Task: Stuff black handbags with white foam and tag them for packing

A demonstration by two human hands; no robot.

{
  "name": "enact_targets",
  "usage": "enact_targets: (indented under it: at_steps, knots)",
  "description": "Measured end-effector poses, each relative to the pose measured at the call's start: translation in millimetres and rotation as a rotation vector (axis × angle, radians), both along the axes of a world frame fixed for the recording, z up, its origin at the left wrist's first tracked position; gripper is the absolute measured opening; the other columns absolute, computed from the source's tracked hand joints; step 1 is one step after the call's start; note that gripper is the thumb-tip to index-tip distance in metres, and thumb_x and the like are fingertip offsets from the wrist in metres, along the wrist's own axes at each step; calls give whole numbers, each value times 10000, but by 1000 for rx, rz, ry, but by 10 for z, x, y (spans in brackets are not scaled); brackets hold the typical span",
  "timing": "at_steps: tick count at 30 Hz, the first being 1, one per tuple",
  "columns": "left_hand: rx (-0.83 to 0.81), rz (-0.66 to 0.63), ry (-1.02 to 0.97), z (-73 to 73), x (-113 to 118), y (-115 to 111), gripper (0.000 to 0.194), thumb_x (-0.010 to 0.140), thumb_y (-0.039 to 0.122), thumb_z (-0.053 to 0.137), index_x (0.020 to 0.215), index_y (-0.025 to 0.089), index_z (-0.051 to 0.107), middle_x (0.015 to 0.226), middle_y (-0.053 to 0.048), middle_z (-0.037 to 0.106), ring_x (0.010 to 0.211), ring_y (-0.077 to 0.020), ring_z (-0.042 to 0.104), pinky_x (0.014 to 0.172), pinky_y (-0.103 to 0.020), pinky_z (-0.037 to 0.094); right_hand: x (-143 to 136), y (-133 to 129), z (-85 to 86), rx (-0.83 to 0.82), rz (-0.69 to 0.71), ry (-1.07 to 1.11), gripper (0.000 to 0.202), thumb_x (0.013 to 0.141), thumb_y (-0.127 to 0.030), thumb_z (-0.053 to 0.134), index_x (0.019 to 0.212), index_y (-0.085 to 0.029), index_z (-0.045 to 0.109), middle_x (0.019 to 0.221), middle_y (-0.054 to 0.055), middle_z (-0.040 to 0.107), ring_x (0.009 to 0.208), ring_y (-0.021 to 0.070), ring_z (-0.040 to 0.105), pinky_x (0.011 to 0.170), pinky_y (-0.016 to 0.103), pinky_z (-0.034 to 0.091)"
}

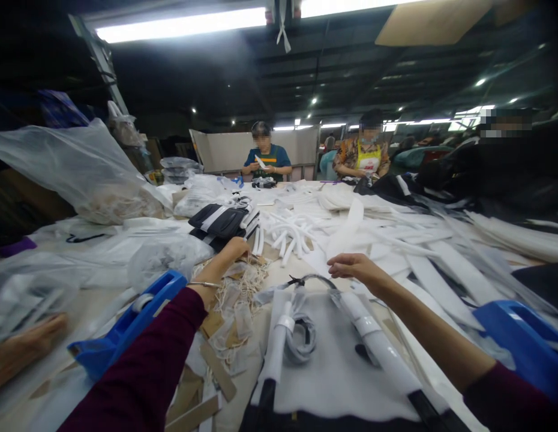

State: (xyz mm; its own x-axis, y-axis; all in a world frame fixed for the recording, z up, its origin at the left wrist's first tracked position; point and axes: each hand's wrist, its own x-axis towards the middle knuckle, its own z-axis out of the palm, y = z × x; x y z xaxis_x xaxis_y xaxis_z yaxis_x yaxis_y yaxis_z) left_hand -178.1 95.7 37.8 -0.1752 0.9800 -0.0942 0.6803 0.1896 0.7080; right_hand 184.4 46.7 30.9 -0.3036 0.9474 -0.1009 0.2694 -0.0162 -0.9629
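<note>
My left hand (237, 247) reaches to the far edge of a pile of tags with strings (243, 282), its fingers bent down and partly hidden beside a stack of dark wrapped bags (220, 221). My right hand (351, 265) hovers with fingers stretched forward, just right of the dark handle loop (315, 278) of a bag. That bag (328, 372) lies in front of me, covered by a white sheet. White wrapping is taped around its handle straps (366, 327), and a coiled strap in clear plastic (301, 339) rests between them.
Blue tape dispensers stand at left (130, 321) and right (517, 336). White foam strips (445, 264) cover the right side. Another person's hand (31, 348) is at far left. Two people (267, 157) (366, 155) work across the table.
</note>
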Motion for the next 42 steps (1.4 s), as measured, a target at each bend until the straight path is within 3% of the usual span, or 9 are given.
enact_targets:
  at_steps: [4, 8, 15, 19, 22, 26, 34, 38, 42]
  knots:
    - [100, -51, -212, 315, 13, -63, 249, 924, 322, 521, 1080, 132, 562, 907, -34, 617, 686, -106, 591, 610, -262, 524, -16, -18, 90, 10, -11, 89, 336, 647, -364, 730, 886, -131, 689, 804, 86, 718, 738, 192, 677, 728, 314, 487]
    - [166, -242, -352, 801, 249, -100, 108, 876, 230, 554, 927, 137, 536, 603, 56, 498, 376, -11, 318, 366, -134, 268, -155, -15, 326, 115, -21, 198, 326, 613, -266, 736, 913, -149, 680, 885, 77, 701, 763, 176, 655, 715, 309, 494]
    - [50, -912, -452, 1615, 1188, -291, 345, 735, 300, 710, 1011, 150, 569, 687, -5, 607, 382, -33, 403, 343, -155, 291, -493, -44, 995, 371, 12, 463, 627, 518, -77, 712, 1117, -214, 587, 1127, 47, 632, 1082, 219, 547, 916, 383, 431]
    - [230, -1071, -354, 1852, 1759, -493, 261, 755, 296, 641, 961, 149, 576, 632, 2, 612, 468, -83, 510, 437, -178, 379, -502, -93, 1141, 359, 300, 504, 273, 592, -248, 755, 835, -165, 664, 826, 19, 684, 902, 206, 603, 896, 351, 430]
    - [409, -1052, -65, 1931, 2041, -645, 162, 724, 226, 574, 870, 159, 594, 559, 23, 585, 513, -113, 526, 499, -194, 377, -351, -198, 1082, 304, 365, 433, 256, 660, -386, 737, 727, -153, 657, 650, 0, 634, 684, 156, 590, 749, 302, 455]
    - [559, -1006, 392, 1920, 2203, -776, 101, 715, 251, 570, 787, 187, 601, 571, 29, 598, 541, -125, 511, 516, -201, 306, -56, -331, 960, 221, 203, 444, 320, 622, -426, 778, 723, -154, 645, 586, -42, 558, 531, 80, 479, 563, 228, 393]
    - [512, -979, 763, 1664, 2295, -634, 91, 631, 150, 567, 721, 166, 570, 665, -10, 641, 620, -164, 526, 544, -232, 262, 225, -475, 802, 77, 163, 539, 393, 626, -477, 789, 740, -142, 619, 530, -66, 487, 515, 70, 479, 656, 258, 459]
    - [342, -991, 768, 1684, 2275, -663, 139, 600, 76, 458, 617, 165, 564, 553, -6, 609, 536, -160, 530, 507, -232, 266, 227, -457, 766, 136, 58, 650, 335, 635, -388, 793, 712, -151, 569, 553, -59, 522, 581, 106, 576, 699, 278, 481]
    - [210, -1088, 431, 1830, 2255, -803, 160, 637, 135, 483, 722, 165, 616, 518, 21, 626, 540, -150, 572, 527, -211, 343, 203, -485, 774, 116, 40, 688, 280, 719, -354, 741, 743, -139, 564, 717, 7, 643, 679, 157, 661, 704, 293, 496]
